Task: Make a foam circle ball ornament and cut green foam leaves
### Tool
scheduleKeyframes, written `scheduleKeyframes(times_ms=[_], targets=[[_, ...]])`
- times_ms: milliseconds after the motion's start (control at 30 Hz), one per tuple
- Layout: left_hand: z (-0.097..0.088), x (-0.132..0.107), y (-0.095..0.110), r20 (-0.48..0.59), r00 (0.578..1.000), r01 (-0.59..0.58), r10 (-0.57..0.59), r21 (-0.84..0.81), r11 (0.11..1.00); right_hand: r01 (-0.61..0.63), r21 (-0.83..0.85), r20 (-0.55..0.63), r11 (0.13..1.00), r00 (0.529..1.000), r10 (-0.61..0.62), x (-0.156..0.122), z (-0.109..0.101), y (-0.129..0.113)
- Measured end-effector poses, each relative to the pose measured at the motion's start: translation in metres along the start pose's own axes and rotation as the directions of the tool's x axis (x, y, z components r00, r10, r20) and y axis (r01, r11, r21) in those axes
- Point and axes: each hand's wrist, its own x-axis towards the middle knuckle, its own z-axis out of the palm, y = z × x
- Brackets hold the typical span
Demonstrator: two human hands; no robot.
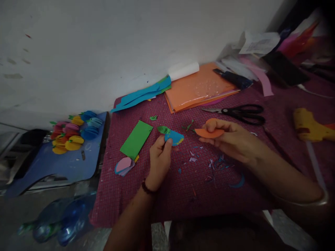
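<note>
White plaster wall backs a table (146, 205) covered in a magenta checked cloth. At its far edge a clear plastic sleeve (201, 87) holds a stack of orange sheets, with blue paper strips (142, 94) to its left and a white roll (183, 70) behind. Off the table's left side a blue plastic seat (60, 167) carries a cluster of paper ornaments (72, 134) in pink, yellow, red and blue with small green leaves. On the floor nearer lie blue-tinted plastic bottles (62, 218); what is in them cannot be told.

The left hand (159, 157) is near the middle of the cloth, thumb and fingers pinching a blue paper piece (175, 137). That piece is rounded and layered, with a yellowish lower edge and a green leaf at its far left tip. The right hand (231, 139) is just to the right, fingers pressed together around an orange paper piece (209, 132), a folded half-round seen edge-on and held flat just above the cloth. The two pieces are near each other but apart.

A green paper rectangle (136, 139) lies left of the left hand, and a small stack of pink and blue cut rounds (124, 165) lies nearer still. Paper scraps (204, 161) litter the cloth under the hands. Black scissors (242, 113) lie beyond the right hand, and a yellow glue gun (310, 126) lies at the far right.
</note>
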Motion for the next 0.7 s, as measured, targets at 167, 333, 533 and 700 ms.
scheduleKeyframes(times_ms=[167, 333, 533, 700], targets=[[0.009, -0.002, -0.009, 0.111, 0.964, 0.262, -0.242, -0.245, 0.934, 0.142, -0.131, 0.003, 0.981, 0.99, -0.143, -0.003, -0.003, 0.007], [0.011, -0.003, -0.012, 0.104, 0.946, 0.324, -0.307, -0.314, 0.892, 0.104, -0.073, 0.069, 0.992, 0.993, -0.099, -0.007, -0.003, 0.002], [0.015, -0.004, -0.007, 0.126, 0.933, 0.359, -0.337, -0.392, 0.847, 0.133, -0.226, 0.039, 0.965, 0.991, -0.127, -0.007, 0.002, 0.002], [0.018, -0.007, -0.01, 0.14, 0.939, 0.343, -0.313, -0.337, 0.877, 0.137, -0.45, 0.075, 0.882, 0.99, -0.116, -0.01, 0.011, 0.006]])
